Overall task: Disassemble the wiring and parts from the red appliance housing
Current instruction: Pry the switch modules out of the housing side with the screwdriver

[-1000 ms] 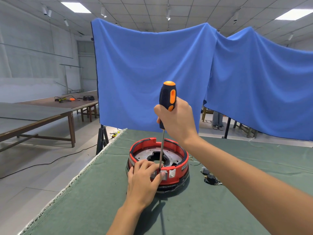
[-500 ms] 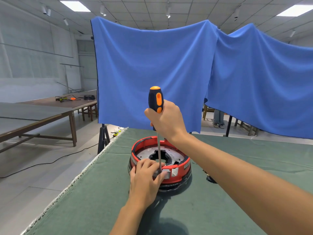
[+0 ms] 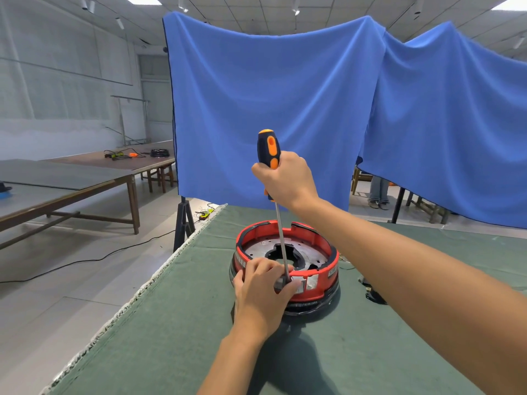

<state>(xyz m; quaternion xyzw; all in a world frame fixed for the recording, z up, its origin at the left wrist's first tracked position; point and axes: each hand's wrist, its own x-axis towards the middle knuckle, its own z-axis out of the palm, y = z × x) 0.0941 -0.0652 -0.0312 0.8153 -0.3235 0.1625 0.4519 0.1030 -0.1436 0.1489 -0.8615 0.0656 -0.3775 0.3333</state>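
- Right now the right hand (image 3: 288,181) is wrapped firmly round the black-and-orange handle of a long screwdriver (image 3: 269,155), whose shaft runs almost straight down to the near rim of the red housing (image 3: 322,246).
- The left hand (image 3: 263,289) grips that near rim, fingers curled over the edge just beside the tip, with a finger touching the shaft; the tip itself is hidden behind those fingers.
- To do this well, I'd say keep the shaft upright over the fastener, press down before turning, and hold the housing hard so it cannot spin on the cloth.
- A slip is the risk, in my view: the steadying fingers sit right where the tip would skid.
- The housing stands on the green-covered bench (image 3: 171,323), toward its left edge, in front of the blue drape (image 3: 256,95).
- It is a low round ring, red outside with a dark lower band and pale labels on the near wall; inside lies a grey metal plate with a dark irregular hole at its centre.
- A small dark part (image 3: 375,295) with thin wires lies on the bench just right of it.
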